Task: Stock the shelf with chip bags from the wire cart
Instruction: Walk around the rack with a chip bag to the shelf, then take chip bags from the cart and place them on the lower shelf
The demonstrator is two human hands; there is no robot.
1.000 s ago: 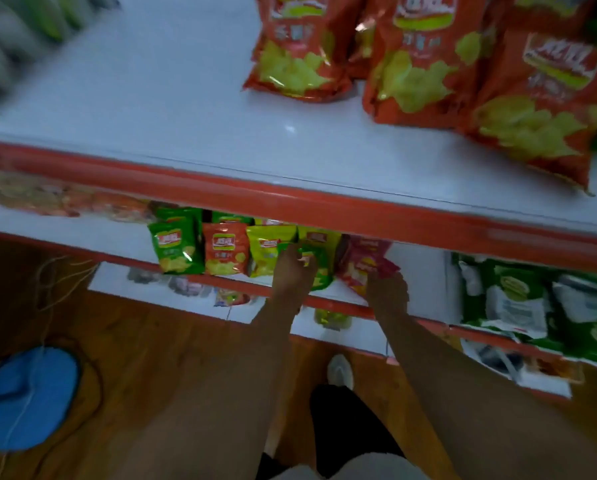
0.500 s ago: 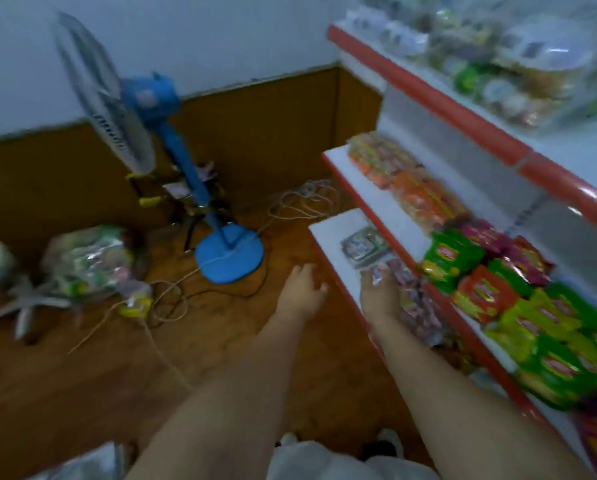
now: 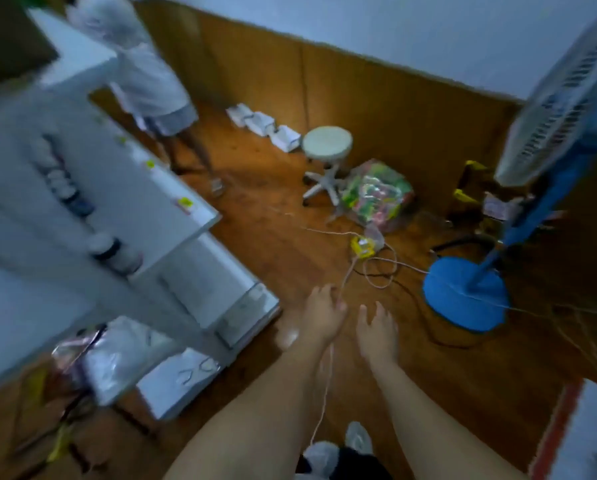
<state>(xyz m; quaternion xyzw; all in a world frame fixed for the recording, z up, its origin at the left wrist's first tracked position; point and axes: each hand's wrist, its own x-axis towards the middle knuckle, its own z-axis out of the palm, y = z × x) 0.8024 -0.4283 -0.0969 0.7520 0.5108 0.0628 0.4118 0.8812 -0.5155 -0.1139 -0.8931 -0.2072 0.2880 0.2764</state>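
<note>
1. Two hands are in view, both bare and holding nothing: the left hand [image 3: 323,315] and the right hand [image 3: 376,329] reach forward side by side over the wooden floor [image 3: 255,237].
2. The left hand's fingers are loosely bent; the right hand's fingers are relaxed and slightly spread. Neither touches anything that can be made out.
3. One clear plastic sack of colourful snack bags [image 3: 376,197] lies on the floor at about 12 o'clock from the hands, well apart from them.
4. One white stool [image 3: 326,147] stands just beside the sack, at its 10 o'clock.
5. One blue standing fan [image 3: 470,296] is at 2 o'clock from the hands.
6. One white shelving unit [image 3: 117,209], blurred, fills the 9 o'clock side.
7. One other person [image 3: 151,84] stands at 11 o'clock, far off.
8. Loose cords [image 3: 369,268] trail across the floor between hands and sack.
</note>
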